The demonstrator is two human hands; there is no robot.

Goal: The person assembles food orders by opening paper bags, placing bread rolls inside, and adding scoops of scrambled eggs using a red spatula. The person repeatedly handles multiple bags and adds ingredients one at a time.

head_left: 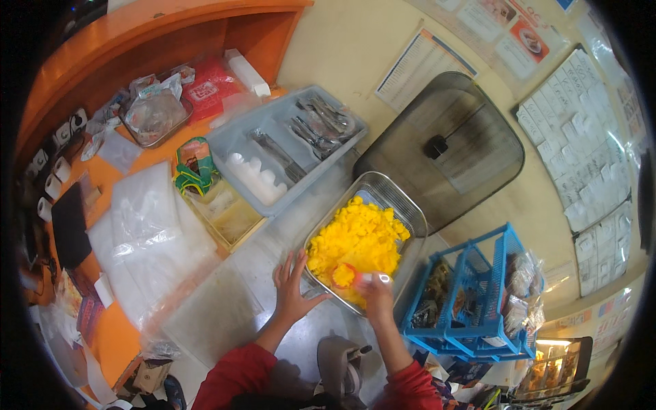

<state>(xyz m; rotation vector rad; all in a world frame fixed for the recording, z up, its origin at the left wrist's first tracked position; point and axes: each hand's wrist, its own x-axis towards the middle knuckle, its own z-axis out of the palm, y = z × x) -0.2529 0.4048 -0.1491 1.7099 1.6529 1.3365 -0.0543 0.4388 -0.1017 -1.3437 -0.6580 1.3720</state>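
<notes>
The steel worktop (273, 253) carries a metal tray (403, 205) of yellow food just ahead of the hands. Beyond the left hand (292, 287) lies a grey cutlery tray (273, 130), with clear plastic bags (147, 219) further left. A blue basket (471, 294) stands beside the right hand (376, 295).

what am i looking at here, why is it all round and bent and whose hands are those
This is one picture from a wide fisheye camera worn on a person's head, looking down, so straight edges curve. The two arms in red sleeves are that person's own. The left hand rests flat against the rim of a metal tray filled with yellow food. The right hand holds a scoop loaded with that food. Around it lie a grey cutlery tray, clear plastic bags, a dark lid and a blue basket.
</notes>
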